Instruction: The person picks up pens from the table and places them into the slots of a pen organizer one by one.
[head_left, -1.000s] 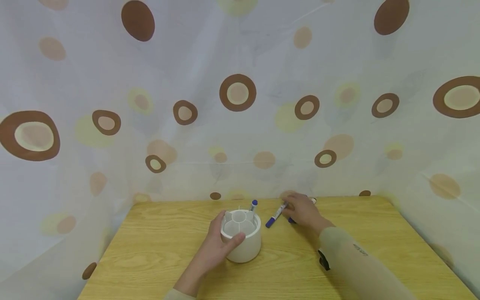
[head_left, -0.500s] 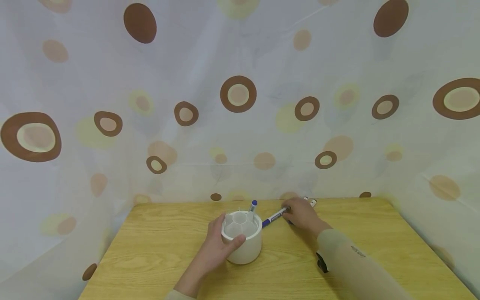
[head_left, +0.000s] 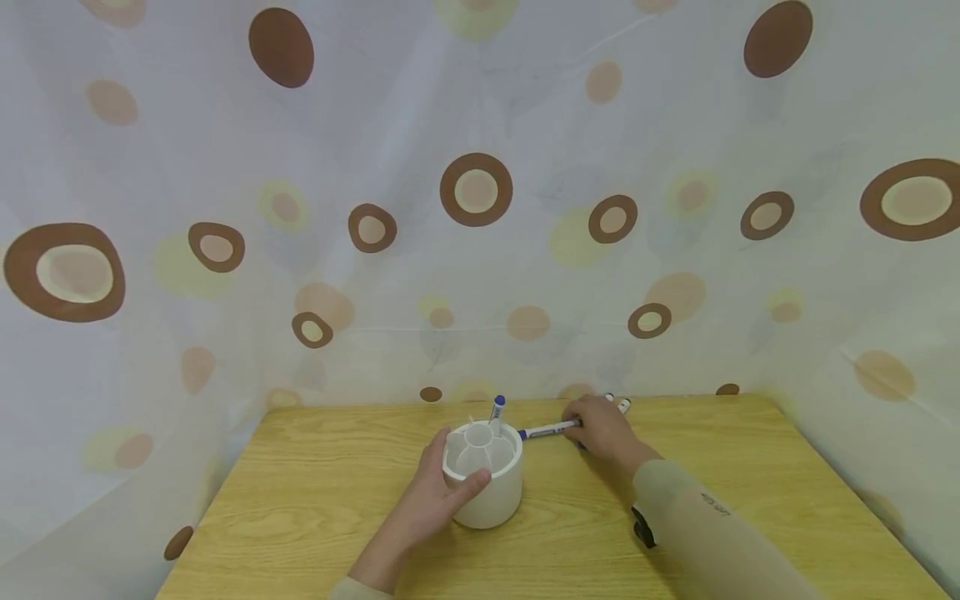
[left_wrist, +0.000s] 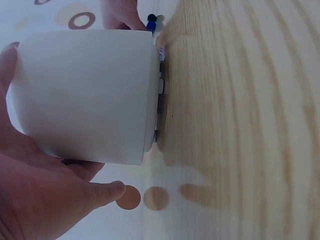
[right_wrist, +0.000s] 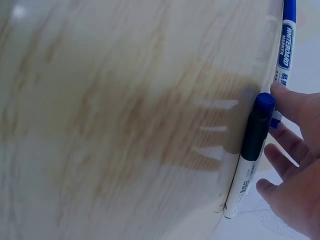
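Note:
A round white pen holder (head_left: 487, 500) with inner compartments stands on the table, a blue-capped marker (head_left: 497, 410) upright at its back. My left hand (head_left: 427, 504) grips the holder from the left, thumb over the front rim; the left wrist view shows its plain side (left_wrist: 90, 95) close up. To the right, my right hand (head_left: 603, 429) pinches one end of a whiteboard marker (head_left: 547, 430) whose blue cap points left, by the holder's rim. Below that hand in the right wrist view lies another marker (right_wrist: 245, 175) with a dark cap and blue tip.
White ends of loose markers (head_left: 625, 406) show behind the right hand, near the back edge of the wooden table (head_left: 322, 475). A spotted curtain (head_left: 480, 275) hangs behind the table and along both sides.
The pinched marker has swung from slanting toward me to nearly level, its cap now nearer the holder. The holder's compartments and upright marker have turned slightly left. Both hands stay nearly in place.

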